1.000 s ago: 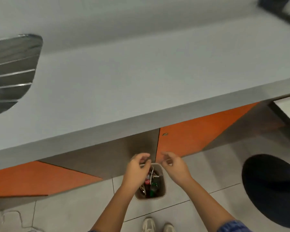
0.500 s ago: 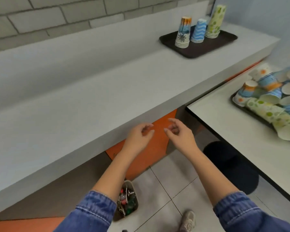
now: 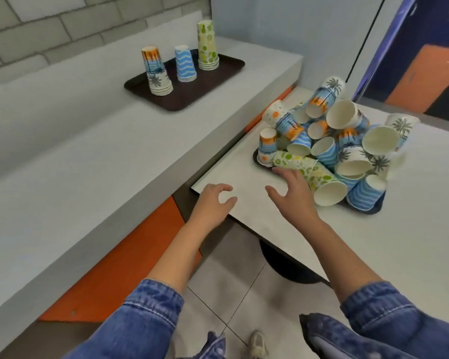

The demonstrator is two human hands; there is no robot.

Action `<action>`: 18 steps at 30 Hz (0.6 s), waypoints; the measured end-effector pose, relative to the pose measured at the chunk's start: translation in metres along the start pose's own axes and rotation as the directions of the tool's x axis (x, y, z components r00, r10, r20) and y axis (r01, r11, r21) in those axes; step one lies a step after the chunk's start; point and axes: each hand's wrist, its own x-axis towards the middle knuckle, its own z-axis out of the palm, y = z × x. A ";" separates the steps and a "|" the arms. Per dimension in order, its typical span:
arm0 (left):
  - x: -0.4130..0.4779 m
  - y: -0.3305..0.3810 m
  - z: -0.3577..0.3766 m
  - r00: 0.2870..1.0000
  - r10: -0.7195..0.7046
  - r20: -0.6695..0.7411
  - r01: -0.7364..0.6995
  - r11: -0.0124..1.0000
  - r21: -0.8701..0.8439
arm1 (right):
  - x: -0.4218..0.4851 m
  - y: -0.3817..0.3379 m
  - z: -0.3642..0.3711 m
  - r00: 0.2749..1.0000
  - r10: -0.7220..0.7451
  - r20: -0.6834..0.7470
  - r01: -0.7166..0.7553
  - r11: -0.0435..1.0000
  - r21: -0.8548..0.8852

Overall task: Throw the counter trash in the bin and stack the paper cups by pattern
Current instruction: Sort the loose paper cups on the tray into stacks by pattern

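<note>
The tray (image 3: pixel 182 101) is dark brown; sunset-palm cup stack (image 3: pixel 157 73), blue-wave cup stack (image 3: pixel 185 64), green lime-print cup stack (image 3: pixel 207 45); grey counter (image 3: pixel 88 164), orange cabinet panels (image 3: pixel 130 263).

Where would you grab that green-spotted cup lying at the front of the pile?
Probably round the side wall of the green-spotted cup, from the near left, where the right hand hovers. It lies sideways, that flank bare, with other cups piled behind it.
</note>
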 end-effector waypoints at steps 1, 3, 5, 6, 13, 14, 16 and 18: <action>0.007 0.010 0.007 1.000 0.021 0.008 -0.021 1.000 -0.005 | 0.004 0.008 -0.008 1.000 0.007 -0.025 -0.007 1.000 0.005; 0.022 0.029 0.018 0.997 0.074 0.011 -0.074 0.997 -0.005 | 0.013 0.020 -0.023 0.997 0.018 -0.078 -0.016 0.999 0.032; 0.040 0.050 0.026 0.992 0.123 0.002 -0.123 0.992 -0.015 | 0.024 0.027 -0.037 0.991 0.024 -0.134 -0.015 0.998 0.066; 0.050 0.060 0.029 0.989 0.149 -0.010 -0.149 0.988 -0.030 | 0.030 0.030 -0.044 0.987 0.025 -0.161 -0.012 0.997 0.079; 0.126 0.111 0.024 0.940 0.329 -0.089 -0.335 0.939 -0.075 | 0.085 0.041 -0.074 0.952 0.020 -0.305 -0.002 0.998 0.059; 0.140 0.115 0.021 0.930 0.358 -0.085 -0.363 0.930 -0.056 | 0.095 0.042 -0.076 0.943 0.029 -0.331 -0.011 0.998 0.057; 0.168 0.121 0.016 0.921 0.380 -0.085 -0.384 0.922 -0.042 | 0.111 0.044 -0.079 0.920 0.068 -0.385 -0.046 0.997 0.067; 0.191 0.126 0.011 0.935 0.340 -0.096 -0.347 0.936 -0.065 | 0.127 0.044 -0.081 0.892 0.146 -0.427 -0.108 0.988 0.112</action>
